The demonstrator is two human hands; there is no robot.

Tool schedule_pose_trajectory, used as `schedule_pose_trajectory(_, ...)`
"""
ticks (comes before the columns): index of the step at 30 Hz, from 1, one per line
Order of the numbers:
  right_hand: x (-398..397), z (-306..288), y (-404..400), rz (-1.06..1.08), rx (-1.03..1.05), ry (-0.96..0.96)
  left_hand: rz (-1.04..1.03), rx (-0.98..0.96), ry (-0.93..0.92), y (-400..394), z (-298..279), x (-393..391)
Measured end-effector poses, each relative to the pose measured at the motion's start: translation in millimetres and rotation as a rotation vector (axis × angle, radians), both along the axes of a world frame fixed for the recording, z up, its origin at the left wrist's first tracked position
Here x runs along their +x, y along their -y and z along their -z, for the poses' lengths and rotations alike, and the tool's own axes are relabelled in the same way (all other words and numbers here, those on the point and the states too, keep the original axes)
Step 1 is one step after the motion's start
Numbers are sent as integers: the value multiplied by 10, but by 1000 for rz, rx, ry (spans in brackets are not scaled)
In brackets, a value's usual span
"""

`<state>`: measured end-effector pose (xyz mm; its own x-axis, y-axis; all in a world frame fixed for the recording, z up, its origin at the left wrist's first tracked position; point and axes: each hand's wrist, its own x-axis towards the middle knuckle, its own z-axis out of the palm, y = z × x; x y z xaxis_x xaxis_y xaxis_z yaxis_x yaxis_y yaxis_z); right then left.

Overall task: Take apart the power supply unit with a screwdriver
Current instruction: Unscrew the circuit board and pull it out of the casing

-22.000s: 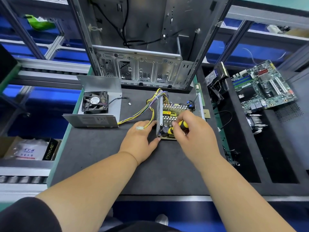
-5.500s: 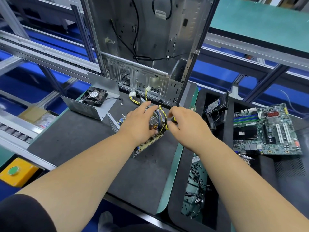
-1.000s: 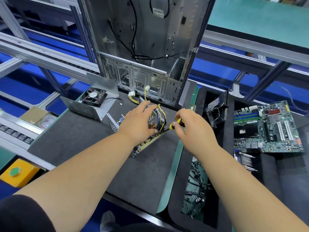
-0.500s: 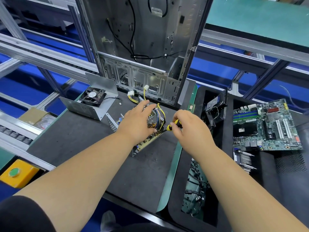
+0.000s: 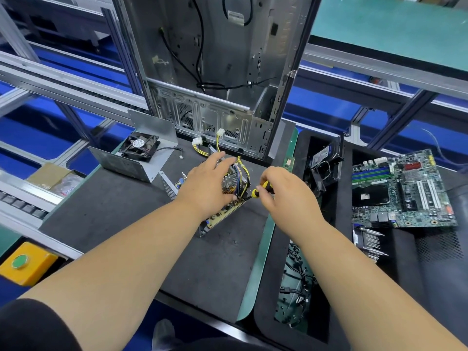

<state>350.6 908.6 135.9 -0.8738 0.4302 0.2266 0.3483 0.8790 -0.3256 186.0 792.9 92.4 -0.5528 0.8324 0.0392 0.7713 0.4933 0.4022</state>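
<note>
The power supply board [image 5: 222, 216] sits tilted on the dark mat [image 5: 114, 211], just in front of the upright computer case [image 5: 215, 72]. The left hand [image 5: 205, 188] lies on top of the board, fingers curled over its parts and yellow wires [image 5: 244, 168]. The right hand [image 5: 286, 193], just right of the board, grips the yellow-and-black screwdriver [image 5: 260, 188], its tip aimed at the board's right edge. Left of the board stands the metal cover with its fan [image 5: 140, 145]. Well right of the board lies a green motherboard [image 5: 402, 188].
</note>
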Motion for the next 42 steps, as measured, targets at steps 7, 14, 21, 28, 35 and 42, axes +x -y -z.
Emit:
schedule_pose_trajectory(7,-14,-15,-17,2,1,-7,5,0,-4,0,-6,0)
schedule_pose_trajectory(14,15,-45,-13,-20,41,-35,0,-6,2,-1,1,-3)
schedule_pose_trajectory(21,142,-136,-56,1,27,-116,-8,18,27,17,10,4)
schedule_pose_trajectory(28,560,-340,-211,198,-155,-296,98,347,-21,170,-233,205)
schedule_pose_trajectory(35,970,-486,-255,316,-400,-532,299,173,132,-150,-331,762)
schedule_pose_trajectory(42,1368,-440,-293,405,-466,-549,249,136,188,-482,-156,1136)
